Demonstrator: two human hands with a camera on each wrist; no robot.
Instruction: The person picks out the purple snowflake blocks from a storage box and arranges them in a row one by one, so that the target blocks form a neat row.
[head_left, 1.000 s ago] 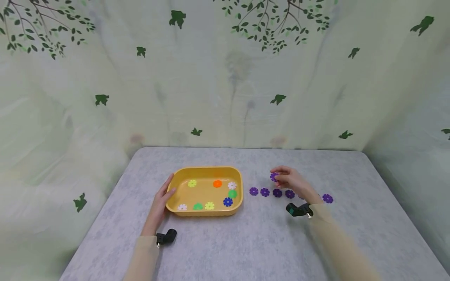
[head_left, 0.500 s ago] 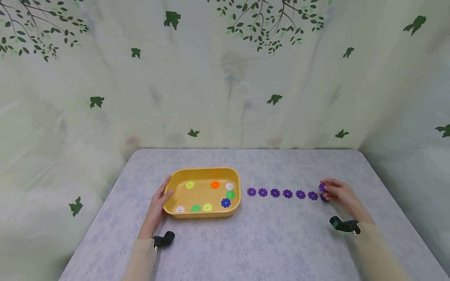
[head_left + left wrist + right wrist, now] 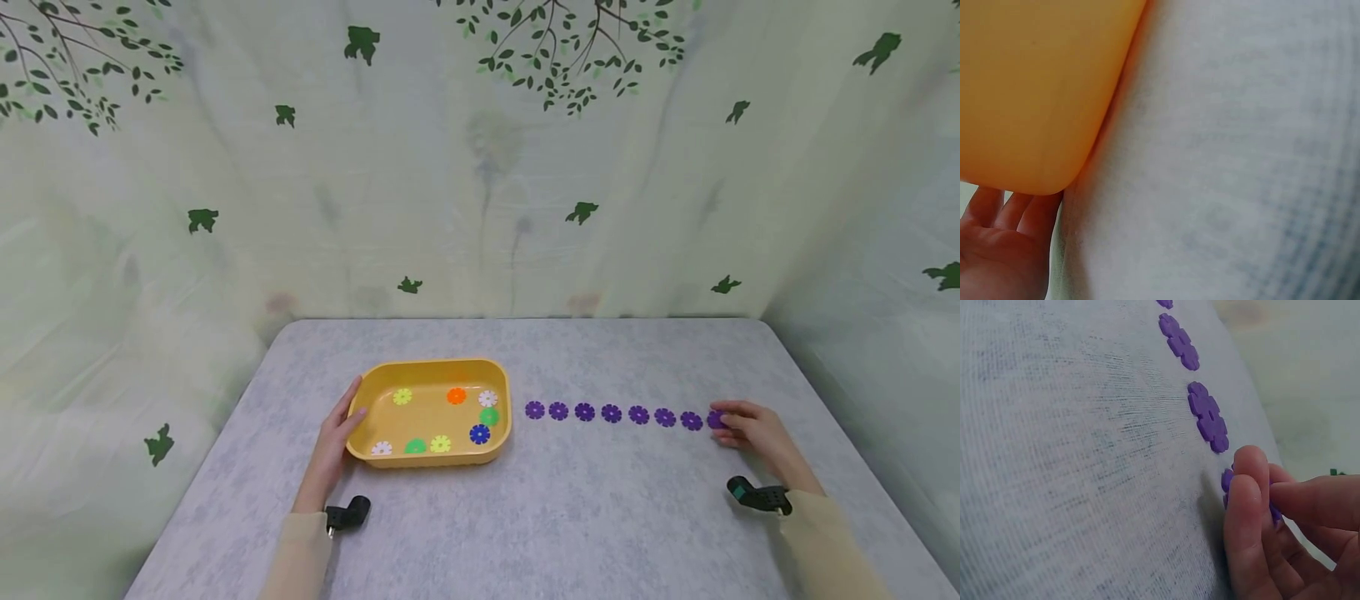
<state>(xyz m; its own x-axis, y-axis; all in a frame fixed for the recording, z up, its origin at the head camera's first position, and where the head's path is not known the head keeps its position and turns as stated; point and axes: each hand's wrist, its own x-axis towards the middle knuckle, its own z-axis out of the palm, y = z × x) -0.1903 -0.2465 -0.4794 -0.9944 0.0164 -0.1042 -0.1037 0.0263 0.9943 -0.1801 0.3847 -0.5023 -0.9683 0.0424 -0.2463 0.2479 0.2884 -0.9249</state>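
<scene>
A row of several purple flower-shaped discs [image 3: 611,413] lies flat on the grey table to the right of the yellow tray [image 3: 427,460]. At the row's right end my right hand [image 3: 761,437] pinches a purple disc [image 3: 716,419], low at the tabletop. In the right wrist view, the fingers [image 3: 1246,519] partly hide that disc [image 3: 1227,481]; a neighbouring disc [image 3: 1209,417] lies just apart from it. My left hand [image 3: 330,446] grips the tray's left end, thumb over the rim. The left wrist view shows its fingers [image 3: 1038,215] against the tray's outer side [image 3: 1029,112].
Inside the tray lie several loose flower discs: orange [image 3: 456,396], blue [image 3: 479,433], plus white, green and yellow ones. A pale curtain [image 3: 450,183] printed with leaves hangs behind the table's back edge. Small black cameras are strapped to both wrists.
My right hand has carried a purple disc from above the row's middle to its right end and lowered it to the table. The left hand stays at the tray; the view shifts slightly.
</scene>
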